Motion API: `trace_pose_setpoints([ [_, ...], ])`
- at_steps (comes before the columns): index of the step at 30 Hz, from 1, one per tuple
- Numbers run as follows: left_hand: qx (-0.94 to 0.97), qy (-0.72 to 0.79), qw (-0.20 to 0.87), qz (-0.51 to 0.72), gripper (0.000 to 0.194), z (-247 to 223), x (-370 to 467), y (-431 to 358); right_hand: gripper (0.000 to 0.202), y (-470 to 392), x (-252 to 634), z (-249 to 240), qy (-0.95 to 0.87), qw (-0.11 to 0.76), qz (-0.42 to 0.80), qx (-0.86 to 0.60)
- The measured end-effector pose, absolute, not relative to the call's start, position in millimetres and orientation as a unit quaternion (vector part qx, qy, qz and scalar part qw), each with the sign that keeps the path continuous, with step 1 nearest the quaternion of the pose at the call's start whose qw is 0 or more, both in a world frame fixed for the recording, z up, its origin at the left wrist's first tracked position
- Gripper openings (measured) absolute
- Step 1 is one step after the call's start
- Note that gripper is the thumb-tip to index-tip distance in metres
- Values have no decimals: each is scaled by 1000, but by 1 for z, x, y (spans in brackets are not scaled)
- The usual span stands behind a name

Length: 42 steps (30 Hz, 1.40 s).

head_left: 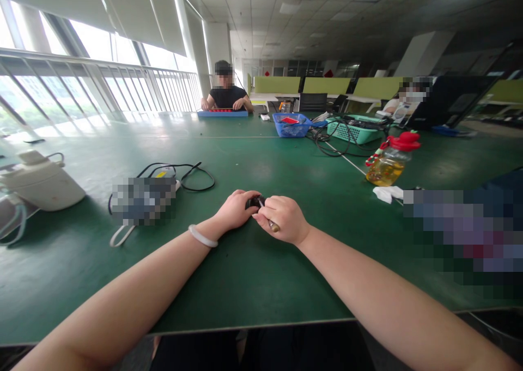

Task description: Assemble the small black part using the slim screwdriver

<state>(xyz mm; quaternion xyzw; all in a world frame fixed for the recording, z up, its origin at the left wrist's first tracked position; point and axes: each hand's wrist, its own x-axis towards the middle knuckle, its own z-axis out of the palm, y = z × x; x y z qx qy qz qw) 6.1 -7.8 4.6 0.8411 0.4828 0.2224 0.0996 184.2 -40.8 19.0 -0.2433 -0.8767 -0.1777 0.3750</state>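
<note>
Near the middle of the green table (196, 284), my left hand (236, 210) is closed around a small black object (255, 201), its fingers and thumb on either side of it. A white bangle (203, 236) circles that wrist. My right hand (285, 218) makes a fist round a thin tool with a brownish handle end (273, 226) sticking out below the fingers. The tool's metal shaft points at the black object. Both hands nearly touch; the fingers cover much of the object, so its details are too small to tell.
Left are a white container (49, 180) and a blurred device (143, 199) with a black cable. Right stands a red-lidded bottle (387, 164) beside white tissue (386, 193). Farther back are a blue basket (292, 127), a green basket (354, 133), and a person (227, 96) at a blue tray.
</note>
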Motion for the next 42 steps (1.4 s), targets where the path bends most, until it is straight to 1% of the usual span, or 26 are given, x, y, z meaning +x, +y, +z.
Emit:
trace_pose_setpoints([
  [10,844,475,99,226,40,2,5,-6,44,-42,185,23,-881,362,-141,-271],
  [18,844,473,95,233,37,-2,5,-4,41,-43,182,21,-860,389,-94,-316],
  [22,845,474,92,231,37,-1,6,-4,41,-42,183,20,-856,396,-105,-316],
  [30,838,484,104,227,42,3,5,-7,44,-43,182,19,-861,393,-168,-277],
  [42,844,477,89,229,41,0,5,-4,43,-42,181,17,-859,395,-185,-269],
])
